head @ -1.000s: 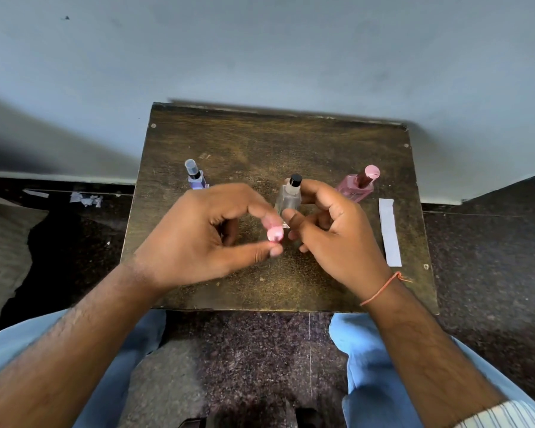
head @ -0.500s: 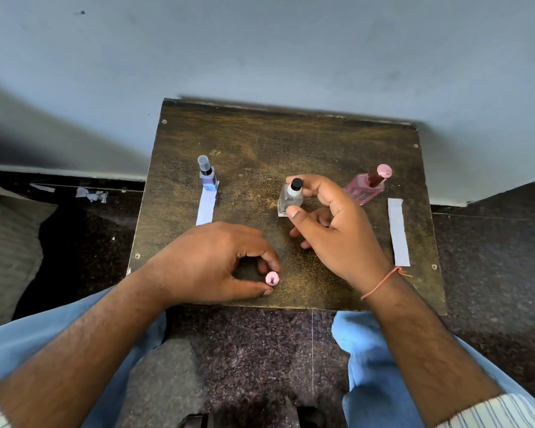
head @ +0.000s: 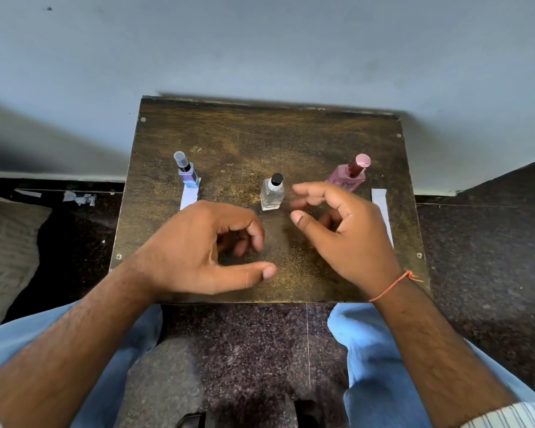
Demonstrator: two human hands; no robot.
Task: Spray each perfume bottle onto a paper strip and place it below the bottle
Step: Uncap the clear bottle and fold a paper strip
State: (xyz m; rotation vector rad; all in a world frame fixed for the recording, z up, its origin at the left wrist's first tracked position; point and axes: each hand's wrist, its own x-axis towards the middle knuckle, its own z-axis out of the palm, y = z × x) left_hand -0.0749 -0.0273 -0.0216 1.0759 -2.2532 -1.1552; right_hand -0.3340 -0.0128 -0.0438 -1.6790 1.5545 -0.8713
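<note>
Three perfume bottles stand in a row on the small brown table [head: 260, 134]: a blue bottle [head: 186, 173] at the left, a clear bottle [head: 272, 194] with a bare black sprayer in the middle, and a pink bottle [head: 348, 177] at the right. One white paper strip [head: 188, 197] lies just below the blue bottle. Another paper strip [head: 383, 211] lies right of the pink bottle, partly behind my right hand. My right hand [head: 346, 233] hovers open just right of the clear bottle, not touching it. My left hand [head: 198, 251] rests near the front edge, fingers curled, thumb out, nothing visible in it.
The table stands against a pale wall. Dark speckled floor surrounds it, with paper scraps [head: 79, 197] at the left by the skirting. My knees in blue trousers sit under the front edge.
My right hand let go of the clear bottle and opened beside it. My left hand lowered the small pink cap to the table; the cap is no longer visible.
</note>
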